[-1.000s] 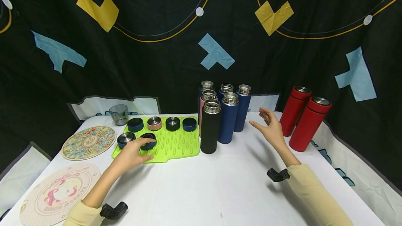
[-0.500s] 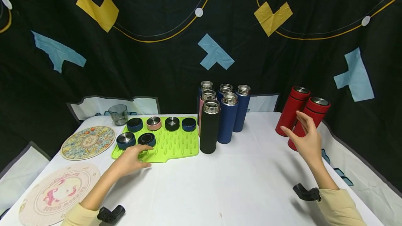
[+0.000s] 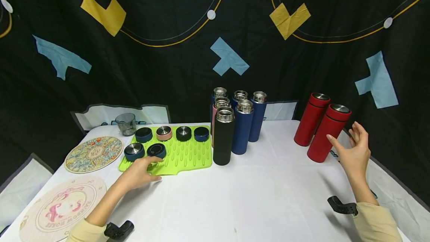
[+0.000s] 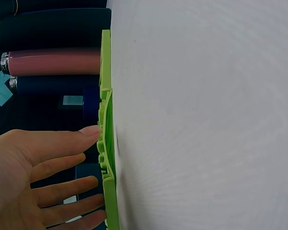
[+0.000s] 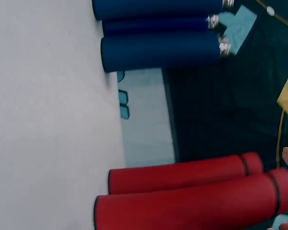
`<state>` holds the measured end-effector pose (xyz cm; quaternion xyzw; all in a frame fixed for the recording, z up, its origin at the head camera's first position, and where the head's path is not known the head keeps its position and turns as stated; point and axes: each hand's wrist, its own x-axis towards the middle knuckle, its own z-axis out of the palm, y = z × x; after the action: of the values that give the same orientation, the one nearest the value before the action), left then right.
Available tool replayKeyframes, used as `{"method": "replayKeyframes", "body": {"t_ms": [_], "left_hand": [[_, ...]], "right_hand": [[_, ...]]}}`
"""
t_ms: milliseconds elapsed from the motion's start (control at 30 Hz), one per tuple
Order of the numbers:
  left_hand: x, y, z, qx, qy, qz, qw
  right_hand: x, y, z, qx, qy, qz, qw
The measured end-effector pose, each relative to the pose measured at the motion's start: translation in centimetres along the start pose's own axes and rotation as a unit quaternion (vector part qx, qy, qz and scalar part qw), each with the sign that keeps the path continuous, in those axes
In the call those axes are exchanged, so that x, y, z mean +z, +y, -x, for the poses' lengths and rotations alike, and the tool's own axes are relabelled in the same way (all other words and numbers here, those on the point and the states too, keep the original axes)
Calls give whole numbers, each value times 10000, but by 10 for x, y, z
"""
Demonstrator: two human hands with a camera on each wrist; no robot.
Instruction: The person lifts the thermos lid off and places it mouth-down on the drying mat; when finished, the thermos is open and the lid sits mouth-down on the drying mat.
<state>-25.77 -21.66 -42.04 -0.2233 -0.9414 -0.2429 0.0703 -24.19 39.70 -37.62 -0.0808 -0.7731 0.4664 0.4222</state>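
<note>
In the head view my left hand (image 3: 138, 174) is at the front left edge of the green ridged mat (image 3: 186, 158), fingers loosely bent and holding nothing. Just beyond its fingertips a dark blue bottle lid (image 3: 156, 150) lies on the mat. Its fingers are spread in the left wrist view, where I cannot tell whether they touch the mat (image 4: 108, 206). On the right, my right hand (image 3: 356, 154) hovers with thumb and fingers apart beside the front red thermos bottle (image 3: 327, 135); nothing is in its grasp. Behind that stands another red thermos bottle (image 3: 310, 120). Both red ones have lids on.
Several lidless bottles stand mid-table, including a black bottle (image 3: 223, 139) and a blue bottle (image 3: 242, 130). Other lids, such as a pink lid (image 3: 164, 133), lie on the mat. Left are a glass cup (image 3: 127, 124), a patterned round mat (image 3: 94, 154) and a pink round mat (image 3: 64, 208).
My right hand has moved right, from near the blue bottles past the red ones to the front red bottle's right side. My left hand has drawn back slightly from the dark blue lid.
</note>
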Motion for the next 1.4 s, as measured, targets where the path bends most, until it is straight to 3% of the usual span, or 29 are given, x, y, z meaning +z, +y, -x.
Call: {"method": "replayKeyframes", "body": {"t_ms": [167, 267, 333, 500, 633, 900, 1167, 1400], "left_hand": [[0, 1, 1, 1, -31, 99, 9999], [0, 0, 1, -1, -32, 99, 9999], [0, 0, 1, 16, -32, 80, 10000], [0, -1, 1, -3, -46, 40, 10000], [0, 0, 1, -42, -55, 43, 10000], [-2, 0, 2, 23, -124, 94, 9999], [-3, 1, 2, 106, -78, 71, 9999], [-6, 4, 3, 229, -8, 63, 9997]], "right_hand": [[10, 81, -28, 807, -190, -136, 9965], [17, 104, -35, 1147, -431, 34, 9925], [21, 97, -32, 1322, -539, 54, 9897], [27, 51, -13, 1597, -684, -159, 9847], [31, 38, -8, 1651, -724, -274, 9832], [38, 49, -11, 1524, -610, 146, 9863], [40, 54, -17, 1458, -595, 199, 9873], [41, 101, -27, 1259, -603, 154, 9901]]}}
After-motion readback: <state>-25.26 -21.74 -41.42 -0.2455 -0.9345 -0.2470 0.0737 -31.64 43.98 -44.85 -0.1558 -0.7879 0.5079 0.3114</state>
